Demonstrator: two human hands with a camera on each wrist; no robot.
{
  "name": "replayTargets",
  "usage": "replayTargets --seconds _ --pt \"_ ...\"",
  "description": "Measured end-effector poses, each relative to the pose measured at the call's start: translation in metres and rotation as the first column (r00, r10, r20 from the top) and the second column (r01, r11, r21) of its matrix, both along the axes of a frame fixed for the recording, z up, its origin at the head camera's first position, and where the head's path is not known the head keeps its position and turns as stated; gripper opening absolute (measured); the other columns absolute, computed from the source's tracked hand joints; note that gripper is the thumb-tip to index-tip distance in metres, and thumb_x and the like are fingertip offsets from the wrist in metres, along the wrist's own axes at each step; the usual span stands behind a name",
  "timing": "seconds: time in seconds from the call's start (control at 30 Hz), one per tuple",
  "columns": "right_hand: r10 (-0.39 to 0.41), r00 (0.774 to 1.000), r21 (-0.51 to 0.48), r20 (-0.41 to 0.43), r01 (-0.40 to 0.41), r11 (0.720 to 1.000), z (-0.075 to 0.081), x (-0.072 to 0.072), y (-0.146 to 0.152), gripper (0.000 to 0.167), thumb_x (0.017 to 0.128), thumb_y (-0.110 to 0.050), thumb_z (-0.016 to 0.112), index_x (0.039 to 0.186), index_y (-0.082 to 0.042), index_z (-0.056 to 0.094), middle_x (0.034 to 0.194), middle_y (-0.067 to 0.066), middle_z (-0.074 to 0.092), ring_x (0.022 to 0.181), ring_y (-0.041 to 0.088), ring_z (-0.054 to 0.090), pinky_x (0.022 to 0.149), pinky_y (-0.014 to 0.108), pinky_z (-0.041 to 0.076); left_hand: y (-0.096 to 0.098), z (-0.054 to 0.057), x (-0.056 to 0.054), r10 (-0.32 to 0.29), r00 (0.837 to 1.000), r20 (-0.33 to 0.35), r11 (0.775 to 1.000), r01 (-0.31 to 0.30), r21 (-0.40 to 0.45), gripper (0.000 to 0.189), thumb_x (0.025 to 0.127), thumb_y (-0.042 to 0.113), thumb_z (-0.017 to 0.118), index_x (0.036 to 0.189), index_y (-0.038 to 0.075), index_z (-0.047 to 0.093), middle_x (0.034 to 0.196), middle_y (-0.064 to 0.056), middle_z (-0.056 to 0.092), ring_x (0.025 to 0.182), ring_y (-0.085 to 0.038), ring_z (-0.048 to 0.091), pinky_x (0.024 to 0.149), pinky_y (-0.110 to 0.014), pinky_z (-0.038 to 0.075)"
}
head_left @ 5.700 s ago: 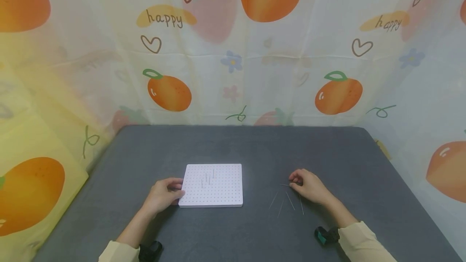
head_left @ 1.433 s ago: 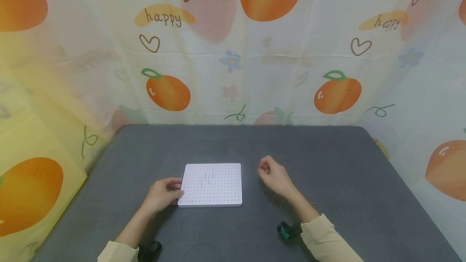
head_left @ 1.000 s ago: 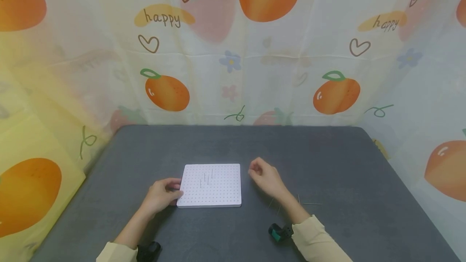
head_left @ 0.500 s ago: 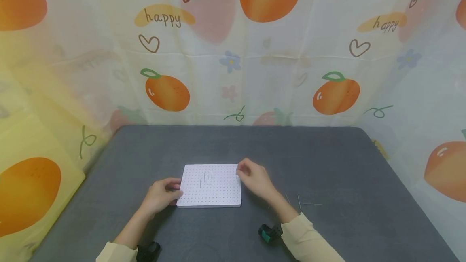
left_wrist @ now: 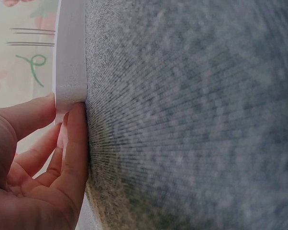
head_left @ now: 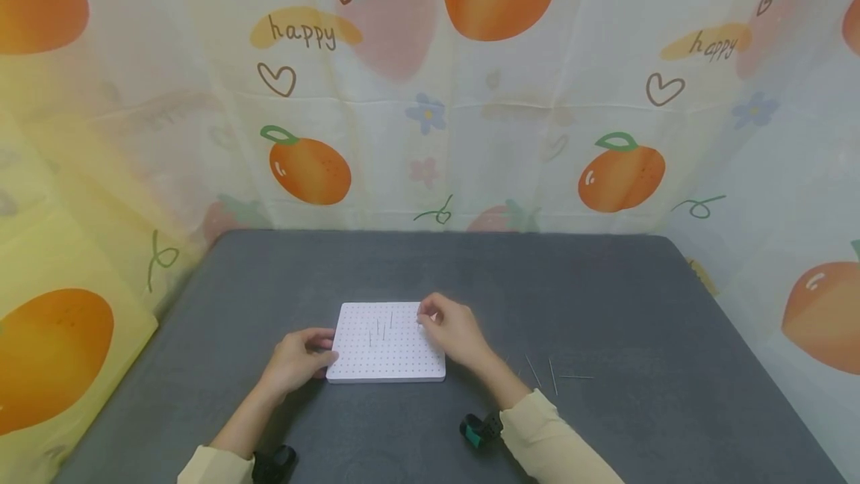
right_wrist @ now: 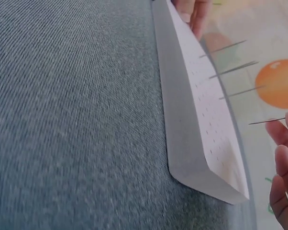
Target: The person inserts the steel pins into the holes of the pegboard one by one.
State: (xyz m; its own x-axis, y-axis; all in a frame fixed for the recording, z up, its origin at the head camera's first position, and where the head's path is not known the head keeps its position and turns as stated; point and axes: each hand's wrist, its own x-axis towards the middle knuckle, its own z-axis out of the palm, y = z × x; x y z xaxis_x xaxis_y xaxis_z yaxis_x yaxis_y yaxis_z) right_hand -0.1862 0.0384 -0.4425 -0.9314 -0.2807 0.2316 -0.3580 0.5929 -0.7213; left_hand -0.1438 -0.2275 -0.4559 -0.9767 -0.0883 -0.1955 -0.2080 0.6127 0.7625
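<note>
A white board point(head_left: 403, 361) with rows of small holes lies on the table. Several thin metal needles point(head_left: 384, 331) stand upright in its left-centre part. My left hand point(head_left: 295, 359) grips the board's left edge; in the left wrist view the thumb point(left_wrist: 34, 115) is on its top face and a finger touches the side, close to the table. My right hand point(head_left: 458, 331) is over the board's right part. Between its thumb and index finger it pinches another needle point(right_wrist: 266, 121), whose tip points toward the holed face, apart from it in the right wrist view.
Right of the board, several loose needles point(head_left: 553, 377) lie on the grey table point(head_left: 605, 290), partly hidden behind my right forearm. Dark wrist cameras point(head_left: 480, 430) hang under both wrists. A fruit-print curtain point(head_left: 497, 170) rises behind the table.
My right hand has moved left from the loose needles to over the board, carrying a needle. The loose needles lie differently than at first. My left hand has stayed on the board's edge.
</note>
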Motion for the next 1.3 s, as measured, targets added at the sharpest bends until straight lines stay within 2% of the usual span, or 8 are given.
replayTargets --seconds 0.63,0.93,1.3 --pt "0.029 0.999 0.129 -0.032 -0.025 0.991 -0.003 -0.004 -0.024 0.006 0.085 -0.019 0.061 0.090 -0.019 0.062 0.083 -0.006 0.063 0.067 0.006 0.049 0.059 0.020 0.040 0.000 -0.002 -0.001 0.010 1.000 0.011 1.000 -0.010 0.009 0.043 0.079 0.007 0.068 0.121 0.003 0.057 0.102 -0.012 0.061 0.073 -0.015 0.059 0.061 -0.029 0.055" --pt "0.025 0.997 0.190 -0.069 -0.012 0.982 -0.002 -0.003 -0.031 0.004 0.085 -0.020 0.061 0.089 -0.020 0.062 0.072 -0.010 0.058 0.065 0.006 0.048 0.057 0.020 0.037 0.000 0.000 -0.001 0.012 1.000 0.012 1.000 -0.012 0.007 0.043 0.079 0.009 0.069 0.120 0.003 0.057 0.102 -0.012 0.062 0.073 -0.015 0.059 0.062 -0.030 0.055" --pt "0.031 0.995 0.217 -0.094 -0.010 0.976 -0.008 -0.004 -0.033 0.005 0.085 -0.021 0.060 0.089 -0.021 0.063 0.072 -0.010 0.058 0.064 0.005 0.047 0.055 0.018 0.037 0.000 -0.003 -0.001 0.012 1.000 0.006 1.000 -0.012 0.004 0.044 0.079 0.008 0.069 0.120 0.002 0.057 0.102 -0.012 0.062 0.072 -0.015 0.059 0.061 -0.030 0.055"
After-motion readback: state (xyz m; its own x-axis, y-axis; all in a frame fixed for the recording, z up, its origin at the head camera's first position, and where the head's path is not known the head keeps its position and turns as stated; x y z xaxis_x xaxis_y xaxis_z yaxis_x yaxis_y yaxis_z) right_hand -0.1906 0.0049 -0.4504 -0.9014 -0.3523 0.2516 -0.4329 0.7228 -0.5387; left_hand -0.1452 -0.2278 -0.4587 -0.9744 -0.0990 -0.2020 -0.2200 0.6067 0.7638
